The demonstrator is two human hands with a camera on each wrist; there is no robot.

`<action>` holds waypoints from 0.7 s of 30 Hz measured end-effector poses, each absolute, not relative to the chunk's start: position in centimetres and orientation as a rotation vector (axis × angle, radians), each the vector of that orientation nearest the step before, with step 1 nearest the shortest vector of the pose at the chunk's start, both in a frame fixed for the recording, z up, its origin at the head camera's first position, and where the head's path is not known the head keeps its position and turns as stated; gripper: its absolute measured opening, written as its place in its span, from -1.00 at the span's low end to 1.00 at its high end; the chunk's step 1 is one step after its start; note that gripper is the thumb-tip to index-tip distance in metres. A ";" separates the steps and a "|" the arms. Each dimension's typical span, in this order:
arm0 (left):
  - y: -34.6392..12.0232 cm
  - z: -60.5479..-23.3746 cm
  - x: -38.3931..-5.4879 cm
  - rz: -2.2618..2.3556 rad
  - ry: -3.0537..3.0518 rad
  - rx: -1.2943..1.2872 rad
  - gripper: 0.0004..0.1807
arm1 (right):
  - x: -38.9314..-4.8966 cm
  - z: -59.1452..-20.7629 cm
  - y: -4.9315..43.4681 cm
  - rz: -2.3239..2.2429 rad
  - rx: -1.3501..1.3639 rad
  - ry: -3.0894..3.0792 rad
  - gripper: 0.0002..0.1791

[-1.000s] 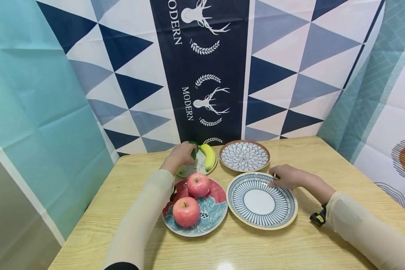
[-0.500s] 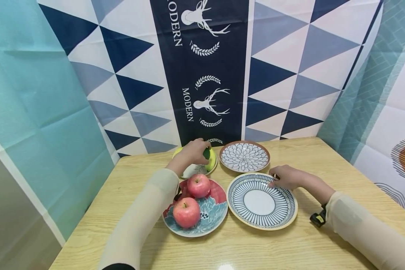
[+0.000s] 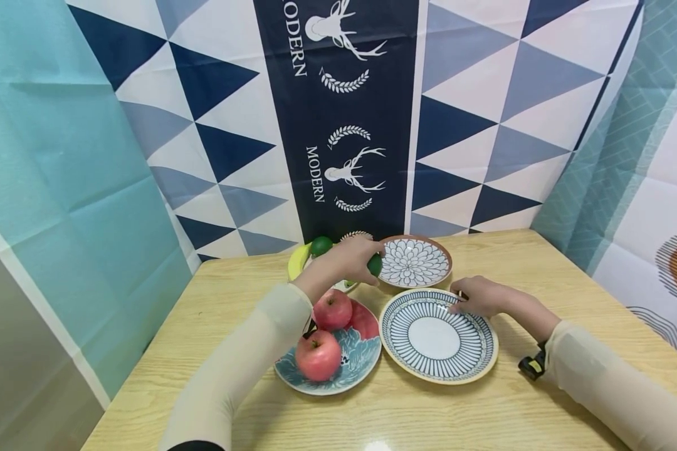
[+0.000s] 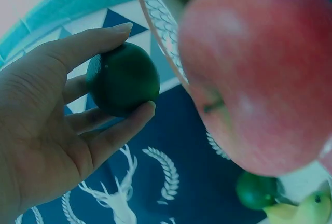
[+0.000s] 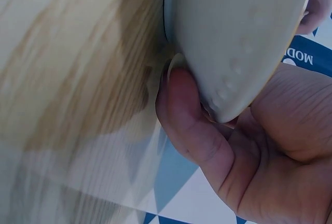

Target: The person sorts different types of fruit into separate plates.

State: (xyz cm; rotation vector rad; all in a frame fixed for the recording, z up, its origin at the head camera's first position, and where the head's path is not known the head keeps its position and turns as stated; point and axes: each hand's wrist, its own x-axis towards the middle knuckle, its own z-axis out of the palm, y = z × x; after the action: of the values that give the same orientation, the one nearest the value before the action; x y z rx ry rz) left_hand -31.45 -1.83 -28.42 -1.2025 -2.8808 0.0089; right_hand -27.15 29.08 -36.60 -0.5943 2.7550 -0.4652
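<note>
A dark green lime (image 4: pixel 124 79) is held between the thumb and fingers of my left hand (image 3: pixel 354 258), in the air by the left edge of the brown-rimmed flower plate (image 3: pixel 412 263). In the right wrist view my right hand (image 5: pixel 280 146) grips the edge of the blue-striped plate (image 3: pixel 433 338), one digit below its pale underside (image 5: pixel 228 32). Behind my left hand, partly hidden, a small white plate (image 3: pixel 348 286) bears a banana (image 3: pixel 298 262) and a second lime (image 3: pixel 321 245).
Left of the striped plate, a red and teal plate (image 3: pixel 363 360) carries a front apple (image 3: pixel 318 356) and a rear apple (image 3: pixel 333 310), below my left forearm. A patterned cloth wall (image 3: pixel 350 125) rises behind the wooden table (image 3: pixel 417 413).
My left hand has carried the lime rightward from the small white plate toward the flower plate, uncovering the banana and other lime. My right hand keeps its place on the striped plate.
</note>
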 end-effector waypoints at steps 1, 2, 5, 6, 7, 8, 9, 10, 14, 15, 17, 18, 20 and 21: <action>-1.6 -28.3 -31.2 0.021 -2.876 -1.221 -0.39 | -27.1 -36.6 29.1 -0.467 -0.596 2.756 -0.75; -1.4 -28.2 -30.9 0.025 -2.875 -1.236 -0.39 | -27.1 -36.6 29.1 -0.466 -0.602 2.758 -0.75; -0.7 -28.0 -30.1 0.035 -2.864 -1.284 -0.39 | -27.1 -36.6 29.1 -0.467 -0.603 2.760 -0.75; -0.5 -28.0 -29.9 0.036 -2.868 -1.298 -0.40 | -27.2 -36.7 29.2 -0.466 -0.605 2.760 -0.75; -0.3 -27.9 -29.6 0.042 -2.872 -1.312 -0.40 | -27.2 -36.7 29.2 -0.466 -0.607 2.760 -0.75; 0.0 -28.0 -29.4 0.037 -2.885 -1.318 -0.39 | -27.3 -36.7 29.2 -0.467 -0.609 2.758 -0.75; 0.2 -28.1 -29.2 0.040 -2.892 -1.328 -0.38 | -27.3 -36.7 29.2 -0.468 -0.609 2.758 -0.75; 0.5 -28.1 -29.0 0.044 -2.899 -1.343 -0.37 | -27.3 -36.7 29.1 -0.470 -0.611 2.758 -0.75; 1.4 -28.2 -28.0 0.057 -2.920 -1.407 -0.36 | -27.3 -36.7 29.1 -0.474 -0.623 2.762 -0.76; 1.6 -28.2 -27.8 0.063 -2.915 -1.432 -0.36 | -27.3 -36.7 29.1 -0.475 -0.623 2.762 -0.76; 1.9 -28.2 -27.4 0.070 -2.904 -1.485 -0.37 | -27.3 -36.7 29.1 -0.480 -0.622 2.760 -0.76; 2.1 -28.2 -27.2 0.070 -2.904 -1.508 -0.37 | -27.3 -36.7 29.1 -0.482 -0.622 2.757 -0.77; 2.4 -28.3 -26.8 0.077 -2.908 -1.539 -0.36 | -27.3 -36.7 29.1 -0.487 -0.620 2.752 -0.77; 2.6 -28.3 -26.6 0.079 -2.911 -1.550 -0.36 | -27.3 -36.8 29.1 -0.489 -0.615 2.749 -0.77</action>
State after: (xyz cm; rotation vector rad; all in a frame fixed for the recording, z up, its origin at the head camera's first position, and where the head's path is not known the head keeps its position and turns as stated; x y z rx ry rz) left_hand -26.64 2.58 -28.35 -1.5498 -2.9113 0.0794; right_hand -27.30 29.12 -36.76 -0.6151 2.7491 -0.4888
